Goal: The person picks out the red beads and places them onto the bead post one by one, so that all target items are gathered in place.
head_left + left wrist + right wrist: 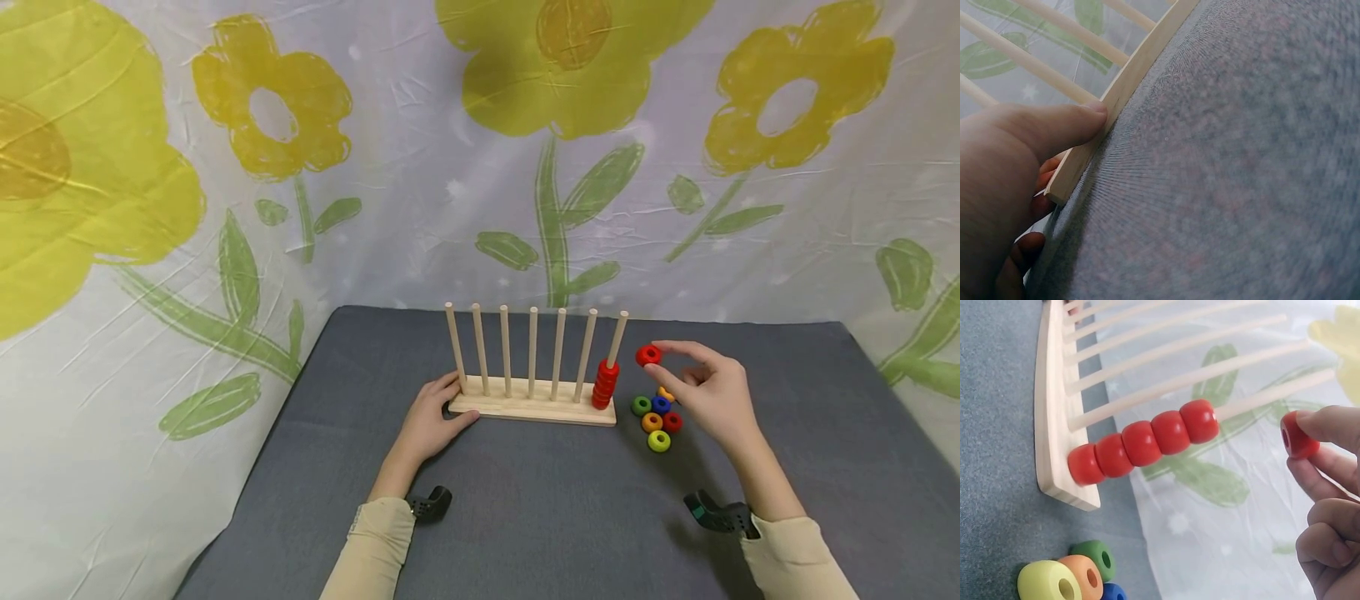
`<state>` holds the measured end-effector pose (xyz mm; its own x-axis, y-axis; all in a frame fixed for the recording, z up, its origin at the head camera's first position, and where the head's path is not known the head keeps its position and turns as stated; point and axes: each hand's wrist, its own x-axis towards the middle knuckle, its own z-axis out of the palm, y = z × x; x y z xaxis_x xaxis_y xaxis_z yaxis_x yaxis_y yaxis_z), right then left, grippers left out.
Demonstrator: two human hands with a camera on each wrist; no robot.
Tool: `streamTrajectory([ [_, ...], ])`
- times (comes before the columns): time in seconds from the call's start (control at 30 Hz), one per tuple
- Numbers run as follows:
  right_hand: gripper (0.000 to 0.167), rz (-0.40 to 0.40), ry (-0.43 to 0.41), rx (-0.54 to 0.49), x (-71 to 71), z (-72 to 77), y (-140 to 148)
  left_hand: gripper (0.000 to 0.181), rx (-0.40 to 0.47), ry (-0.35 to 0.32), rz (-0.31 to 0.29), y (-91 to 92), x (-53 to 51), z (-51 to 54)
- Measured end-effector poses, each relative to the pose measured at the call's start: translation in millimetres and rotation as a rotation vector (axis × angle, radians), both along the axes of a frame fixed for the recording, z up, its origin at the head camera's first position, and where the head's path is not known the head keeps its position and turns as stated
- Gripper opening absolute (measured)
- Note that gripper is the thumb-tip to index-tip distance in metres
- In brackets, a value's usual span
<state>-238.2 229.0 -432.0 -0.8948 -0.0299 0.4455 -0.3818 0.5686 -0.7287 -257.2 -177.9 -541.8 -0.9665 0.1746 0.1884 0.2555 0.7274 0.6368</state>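
Note:
A wooden rack (532,408) with several upright pegs stands on the table. Several red beads (605,384) are stacked on its rightmost peg; in the right wrist view the red stack (1141,443) reaches partway up the peg. My left hand (429,423) grips the rack's left end, thumb on the front edge of the base (1129,78) and fingers behind it. My right hand (712,396) pinches one red bead (648,356) between thumb and fingertips, raised to the right of the stacked peg and apart from it; the bead (1299,435) shows its hole towards the rack.
Loose beads lie on the table right of the rack: a green one (641,406), a blue one (661,405), a red one (672,422), a yellow-green one (659,441) and orange ones (652,423). A flowered cloth (405,208) hangs behind the grey table (540,517).

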Motion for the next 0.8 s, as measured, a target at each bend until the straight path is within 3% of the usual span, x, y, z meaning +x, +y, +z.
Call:
streamTrajectory([
  [0.8,0.029,0.032,0.021,-0.011,-7.0,7.9,-10.1,0.07,-0.001,0.004,0.002,-0.5,1.3,0.6],
])
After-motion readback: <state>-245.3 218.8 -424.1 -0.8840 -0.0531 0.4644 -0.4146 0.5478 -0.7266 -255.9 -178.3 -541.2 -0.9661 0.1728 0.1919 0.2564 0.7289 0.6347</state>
